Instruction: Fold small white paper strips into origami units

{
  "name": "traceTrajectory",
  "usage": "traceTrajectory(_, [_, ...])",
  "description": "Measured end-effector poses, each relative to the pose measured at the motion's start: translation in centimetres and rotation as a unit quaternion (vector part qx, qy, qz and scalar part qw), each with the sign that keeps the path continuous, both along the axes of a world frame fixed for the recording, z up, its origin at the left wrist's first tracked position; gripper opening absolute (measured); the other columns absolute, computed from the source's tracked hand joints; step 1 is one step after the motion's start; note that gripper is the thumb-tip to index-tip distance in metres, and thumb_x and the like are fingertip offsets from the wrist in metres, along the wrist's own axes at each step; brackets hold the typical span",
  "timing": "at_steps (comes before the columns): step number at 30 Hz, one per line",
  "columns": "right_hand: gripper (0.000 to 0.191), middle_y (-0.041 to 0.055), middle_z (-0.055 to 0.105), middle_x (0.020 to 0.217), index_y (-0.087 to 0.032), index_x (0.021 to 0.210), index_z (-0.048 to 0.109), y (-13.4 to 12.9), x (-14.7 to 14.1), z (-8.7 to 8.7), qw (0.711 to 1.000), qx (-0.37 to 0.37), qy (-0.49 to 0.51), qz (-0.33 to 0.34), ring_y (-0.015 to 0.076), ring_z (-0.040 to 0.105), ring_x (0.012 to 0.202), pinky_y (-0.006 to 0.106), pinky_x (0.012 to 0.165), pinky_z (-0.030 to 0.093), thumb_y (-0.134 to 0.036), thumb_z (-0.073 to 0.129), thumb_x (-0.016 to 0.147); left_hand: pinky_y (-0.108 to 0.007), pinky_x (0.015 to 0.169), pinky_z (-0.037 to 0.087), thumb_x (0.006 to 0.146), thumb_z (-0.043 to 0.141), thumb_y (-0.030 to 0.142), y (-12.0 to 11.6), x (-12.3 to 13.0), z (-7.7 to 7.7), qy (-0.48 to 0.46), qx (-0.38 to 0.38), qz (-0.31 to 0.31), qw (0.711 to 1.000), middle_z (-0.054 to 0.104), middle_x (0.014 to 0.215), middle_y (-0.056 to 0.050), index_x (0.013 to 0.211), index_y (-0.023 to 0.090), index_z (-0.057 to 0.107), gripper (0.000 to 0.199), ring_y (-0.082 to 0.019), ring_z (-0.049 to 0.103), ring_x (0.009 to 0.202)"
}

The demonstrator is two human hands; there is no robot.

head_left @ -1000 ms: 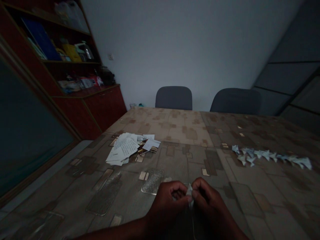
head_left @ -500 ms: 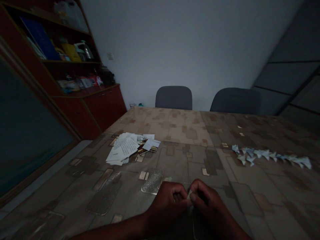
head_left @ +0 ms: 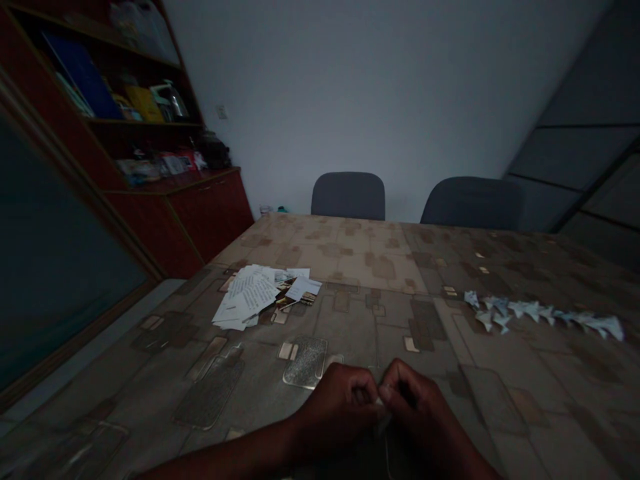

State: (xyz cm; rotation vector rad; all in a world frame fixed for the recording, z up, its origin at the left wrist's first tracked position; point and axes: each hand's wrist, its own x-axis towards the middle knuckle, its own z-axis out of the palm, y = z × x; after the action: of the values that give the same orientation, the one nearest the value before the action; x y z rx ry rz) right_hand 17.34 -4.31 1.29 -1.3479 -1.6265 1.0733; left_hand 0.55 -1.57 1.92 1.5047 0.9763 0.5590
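1 bench (head_left: 350,337), patterned covering, bearing the paper listed below. 1 red-brown cabinet (head_left: 210,217), left, shelves loaded. 2 grey chairs (head_left: 348,195), backs showing past the far edge. 1 row of folded paper pieces (head_left: 533,311), pointed, at right, well apart from the hands; probably lined up there to stay together, clear of the working space. 1 pile of printed sheets (head_left: 250,293), left, overlapping, probably put aside to leave the middle free. 2 hands, near side: left hand (head_left: 345,400) and right hand (head_left: 420,403), fingers curled, thumbs and forefingers pinching 1 small white paper piece (head_left: 379,402) between them, presumably to steady it from each side. Piece mostly hidden; shape cannot be told. Change against 1.0 s ago: a pale pointed tip stood above the fingers; now only a small patch shows. Row and pile unmoved.
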Motion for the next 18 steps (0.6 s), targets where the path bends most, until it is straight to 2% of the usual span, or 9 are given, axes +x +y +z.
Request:
traceTrajectory(4, [0.027,-0.0046,0.044,0.061,-0.021,0.067,0.048,0.4,0.8,0.1,0.999,-0.031,0.033,-0.017,0.0144,0.043,0.058,0.024,0.056,0.034,-0.042,0.055,0.083,-0.02,0.05,0.028,0.067,0.064,0.027,0.9,-0.3,0.0,-0.049,-0.035,0.017,0.998,0.047,0.056,0.006,0.067,0.016,0.059,0.012,-0.009,0.039,0.052])
traceTrajectory(8, [0.032,-0.0047,0.042,0.06,-0.021,0.065,0.048,0.5,1.2,0.3,0.999,-0.045,0.025,-0.012,0.0141,0.04,0.057,0.025,0.054,0.032,-0.047,0.057,0.081,-0.02,0.054,0.031,0.07,0.065,0.028,1.5,-0.8,0.5,-0.063,0.0,0.04,0.997,0.051,0.061,0.004,0.069,0.014,0.062,0.015,-0.011,0.042,0.058])
traceTrajectory(15, [0.041,-0.0032,0.043,0.061,-0.02,0.065,0.051,0.1,1.3,1.6,0.995,-0.078,0.057,0.029,0.0145,0.039,0.06,0.025,0.055,0.03,-0.058,0.058,0.079,-0.02,0.053,0.031,0.072,0.068,0.024,2.1,-2.0,1.9,-0.009,0.06,-0.037,0.997,0.054,0.058,0.004,0.07,0.013,0.069,0.012,-0.01,0.046,0.055])
traceTrajectory(18, [0.043,-0.0043,0.041,0.061,-0.02,0.066,0.049,0.1,1.4,1.4,0.989,-0.101,0.105,0.038,0.0135,0.037,0.059,0.025,0.055,0.029,-0.06,0.06,0.079,-0.02,0.056,0.034,0.073,0.07,0.025,2.5,-2.2,2.0,-0.028,0.086,-0.04,0.995,0.059,0.061,0.002,0.071,0.013,0.071,0.012,-0.011,0.05,0.058])
